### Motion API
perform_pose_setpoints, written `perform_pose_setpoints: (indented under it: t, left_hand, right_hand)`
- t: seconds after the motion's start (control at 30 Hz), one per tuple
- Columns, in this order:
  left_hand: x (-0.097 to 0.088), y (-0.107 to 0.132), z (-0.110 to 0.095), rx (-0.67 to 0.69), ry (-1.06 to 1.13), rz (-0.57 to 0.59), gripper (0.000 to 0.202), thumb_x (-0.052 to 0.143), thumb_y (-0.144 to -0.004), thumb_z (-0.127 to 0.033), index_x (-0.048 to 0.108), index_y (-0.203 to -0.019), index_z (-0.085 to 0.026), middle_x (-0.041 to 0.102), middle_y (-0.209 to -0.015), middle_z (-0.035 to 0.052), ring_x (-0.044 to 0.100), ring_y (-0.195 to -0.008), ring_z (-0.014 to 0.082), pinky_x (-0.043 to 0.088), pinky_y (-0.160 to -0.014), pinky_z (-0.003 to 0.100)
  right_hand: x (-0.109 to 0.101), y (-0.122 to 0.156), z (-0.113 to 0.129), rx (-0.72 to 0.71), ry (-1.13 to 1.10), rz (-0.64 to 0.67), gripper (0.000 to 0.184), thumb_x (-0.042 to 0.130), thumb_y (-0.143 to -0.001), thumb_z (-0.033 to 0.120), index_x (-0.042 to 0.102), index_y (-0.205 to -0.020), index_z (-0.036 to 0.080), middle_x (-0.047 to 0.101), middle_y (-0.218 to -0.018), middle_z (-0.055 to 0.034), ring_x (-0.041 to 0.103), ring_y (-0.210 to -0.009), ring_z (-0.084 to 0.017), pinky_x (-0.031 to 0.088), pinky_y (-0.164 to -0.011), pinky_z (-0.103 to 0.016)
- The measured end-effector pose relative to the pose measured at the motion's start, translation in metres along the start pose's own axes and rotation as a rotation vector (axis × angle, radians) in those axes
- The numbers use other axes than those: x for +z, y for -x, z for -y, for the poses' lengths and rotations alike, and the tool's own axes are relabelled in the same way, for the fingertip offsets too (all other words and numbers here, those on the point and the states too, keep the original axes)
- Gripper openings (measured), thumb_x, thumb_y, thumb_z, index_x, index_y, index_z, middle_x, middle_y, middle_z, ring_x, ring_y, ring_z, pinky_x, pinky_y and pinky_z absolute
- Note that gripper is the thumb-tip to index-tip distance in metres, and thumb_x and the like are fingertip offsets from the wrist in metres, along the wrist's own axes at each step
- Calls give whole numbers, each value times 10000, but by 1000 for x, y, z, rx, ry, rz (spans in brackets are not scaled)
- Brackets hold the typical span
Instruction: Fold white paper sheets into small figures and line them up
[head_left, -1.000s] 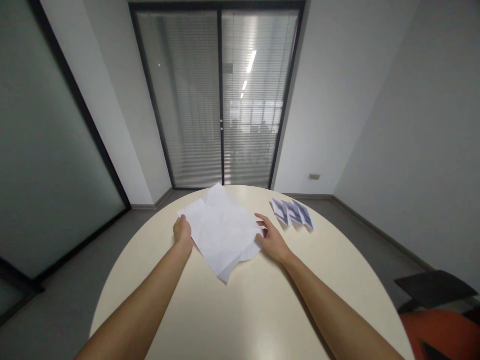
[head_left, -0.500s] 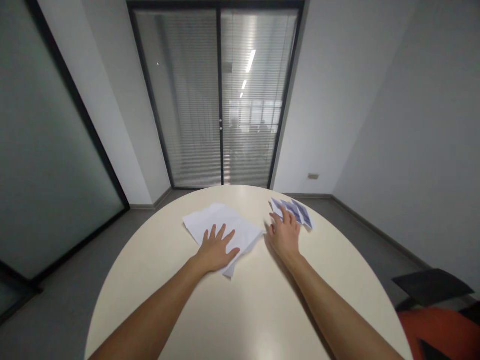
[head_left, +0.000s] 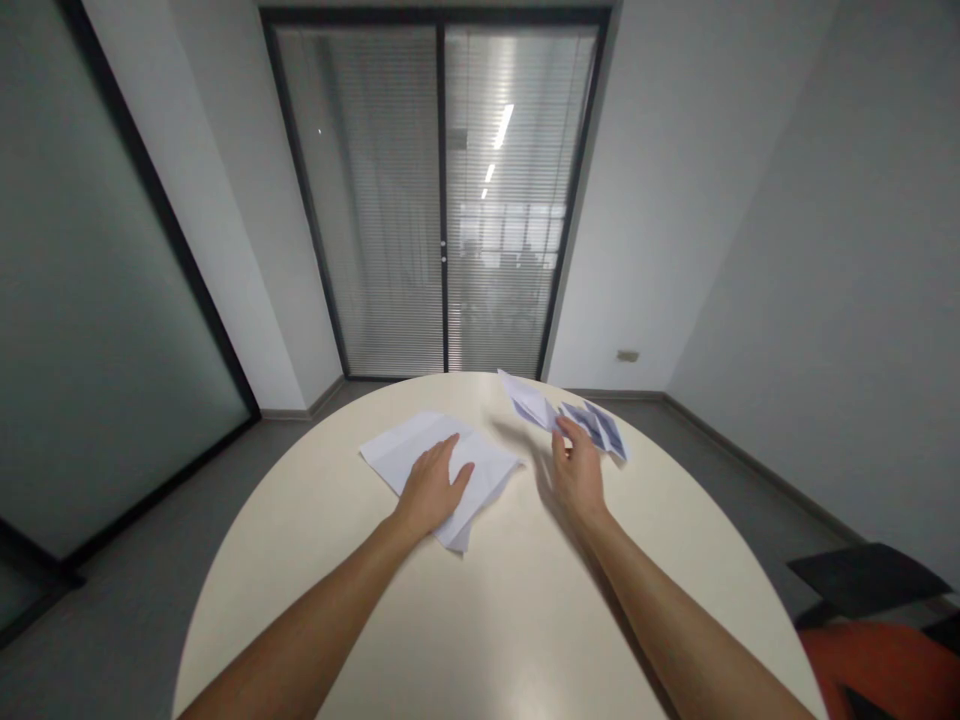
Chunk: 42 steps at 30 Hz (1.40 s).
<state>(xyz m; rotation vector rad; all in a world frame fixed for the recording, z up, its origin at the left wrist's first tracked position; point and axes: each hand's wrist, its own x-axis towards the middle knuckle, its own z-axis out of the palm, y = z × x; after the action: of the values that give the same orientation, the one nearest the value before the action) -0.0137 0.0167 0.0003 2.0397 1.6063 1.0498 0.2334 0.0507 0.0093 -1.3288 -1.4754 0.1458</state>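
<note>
My left hand (head_left: pixel 431 488) lies flat over a white sheet of paper (head_left: pixel 405 445) with visible creases, fingers together and thumb apart. A corner of the sheet pokes out below the palm. On the right, my right hand (head_left: pixel 577 475) pinches a folded piece of paper (head_left: pixel 529 402) between thumb and fingers, held tilted above the table. Just beyond that hand, more folded paper (head_left: pixel 607 430) with dark bluish faces rests on the table near its far right edge.
The round cream table (head_left: pixel 480 640) fills the foreground. A chair (head_left: pixel 877 640) with a red seat and black armrest stands at the right. Beyond the table is a glazed door with blinds (head_left: pixel 442 200), and a glass panel (head_left: pixel 112 250) is on the left.
My right hand has taken up one folded paper from the group on the right and raised it to the left. My left hand's spread fingers have come together on the sheet.
</note>
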Motion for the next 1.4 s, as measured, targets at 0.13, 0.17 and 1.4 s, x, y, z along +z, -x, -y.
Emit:
perform_pose_setpoints:
  t: [0.13, 0.17, 1.4]
  left_hand:
    - [9, -9, -4, -162, 670, -91, 762, 704, -828, -491, 373, -1458, -219, 506, -1445, 199, 514, -1311, 307, 386, -1088, 481]
    - [10, -10, -6, -194, 786, -108, 794, 734, -807, -485, 356, -1459, -233, 516, -1434, 200, 540, -1284, 301, 417, -1061, 471]
    - [1, -5, -30, -148, 910, -212, 552, 734, -764, -496, 524, -1177, -197, 620, -1210, 131, 655, -968, 252, 592, -624, 303]
  right_hand:
    - [3, 7, 20, -5, -237, 92, 434, 465, -961, 454, 676, -1204, 162, 615, -1334, -171, 570, -1220, -292, 539, -862, -400]
    - [4, 9, 24, -15, -263, 127, 424, 485, -953, 461, 685, -1194, 176, 619, -1333, -164, 577, -1213, -288, 546, -841, -388]
    - [6, 24, 26, -176, 6, 444, 239, 611, -871, 280, 705, -1087, 240, 726, -1023, -50, 644, -834, -196, 489, -831, -346]
